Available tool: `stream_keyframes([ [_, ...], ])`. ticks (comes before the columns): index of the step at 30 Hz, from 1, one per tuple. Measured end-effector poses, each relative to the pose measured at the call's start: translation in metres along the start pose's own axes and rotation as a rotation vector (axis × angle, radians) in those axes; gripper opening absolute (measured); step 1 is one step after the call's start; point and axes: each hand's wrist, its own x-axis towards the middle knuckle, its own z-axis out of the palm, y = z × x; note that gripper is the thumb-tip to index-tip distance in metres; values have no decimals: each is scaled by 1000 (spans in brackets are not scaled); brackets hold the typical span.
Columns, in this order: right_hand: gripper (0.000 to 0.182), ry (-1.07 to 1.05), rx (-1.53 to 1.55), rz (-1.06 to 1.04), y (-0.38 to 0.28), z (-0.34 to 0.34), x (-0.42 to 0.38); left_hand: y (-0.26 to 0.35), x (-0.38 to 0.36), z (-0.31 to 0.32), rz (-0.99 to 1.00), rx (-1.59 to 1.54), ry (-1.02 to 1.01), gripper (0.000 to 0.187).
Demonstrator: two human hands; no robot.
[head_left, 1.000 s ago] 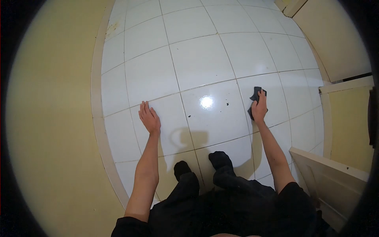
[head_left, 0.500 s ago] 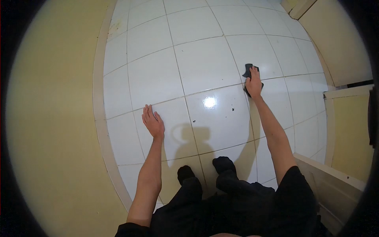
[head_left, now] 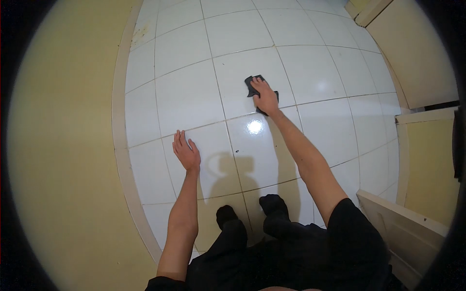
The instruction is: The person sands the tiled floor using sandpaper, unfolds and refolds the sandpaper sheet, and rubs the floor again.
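Observation:
My right hand (head_left: pixel 266 97) presses a small dark cloth (head_left: pixel 251 84) flat against the white tiled floor (head_left: pixel 189 92), arm stretched forward across the tiles. Part of the cloth sticks out beyond my fingers; the rest is hidden under the palm. My left hand (head_left: pixel 186 153) lies flat on a tile nearer to me, fingers together, holding nothing. My knees and dark socks (head_left: pixel 273 203) rest on the floor below both arms.
A yellow wall with a pale skirting board (head_left: pixel 120 145) runs along the left. Another yellow wall stands at the far right, with an open white door (head_left: pixel 407 228) at the lower right. A bright light reflection (head_left: pixel 255 127) shines on the tile.
My right hand has slid the cloth forward and then to the left across the tiles. The left hand has stayed planted in about the same spot.

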Motion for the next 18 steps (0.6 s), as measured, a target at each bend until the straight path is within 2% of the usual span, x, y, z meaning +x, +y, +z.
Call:
stream_keyframes([
  [12,64,-206,-39,-210,-47,12,-37,-2,1,1,15,8,9,47],
  [18,64,-288,-59,-251,-68,9,-63,-5,0,1,15,11,9,46],
])
